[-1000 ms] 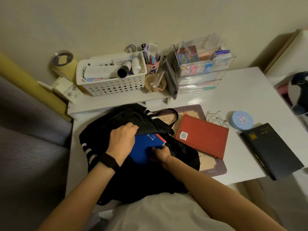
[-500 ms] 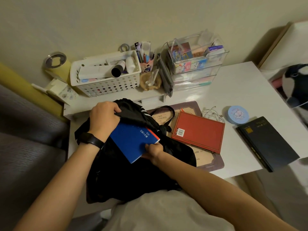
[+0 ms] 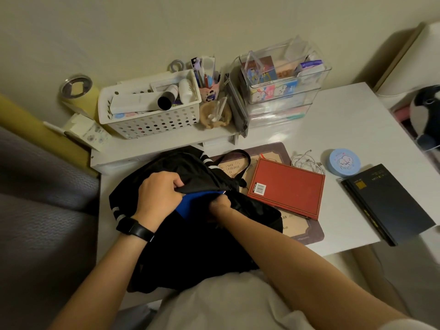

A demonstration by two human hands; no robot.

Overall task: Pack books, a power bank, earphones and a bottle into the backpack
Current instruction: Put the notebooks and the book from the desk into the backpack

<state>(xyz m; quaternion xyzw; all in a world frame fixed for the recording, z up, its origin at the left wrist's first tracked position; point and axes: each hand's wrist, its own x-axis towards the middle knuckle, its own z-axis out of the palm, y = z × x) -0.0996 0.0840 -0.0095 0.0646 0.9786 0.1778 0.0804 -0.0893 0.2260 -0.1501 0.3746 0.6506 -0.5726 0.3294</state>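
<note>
Left grip point(image 3: 159, 196) pinching black fabric backpack point(image 3: 190, 239) open, right grip point(image 3: 220, 203) closed on half-inserted blue book point(image 3: 190, 202); just right, red hardcover book point(image 3: 287, 187), beyond it dark book point(image 3: 390, 202) and white earphones point(image 3: 306, 160), unpacked.

— What's the room like?
— Plain cream wall point(image 3: 119, 27) behind a white desk point(image 3: 345, 129), lit dimly and warm.
— Anything beside it?
— A grey upholstered seat point(image 3: 35, 210) at the left (textured fabric), and white furniture point(image 3: 419, 55) at the right, its kind unclear.
</note>
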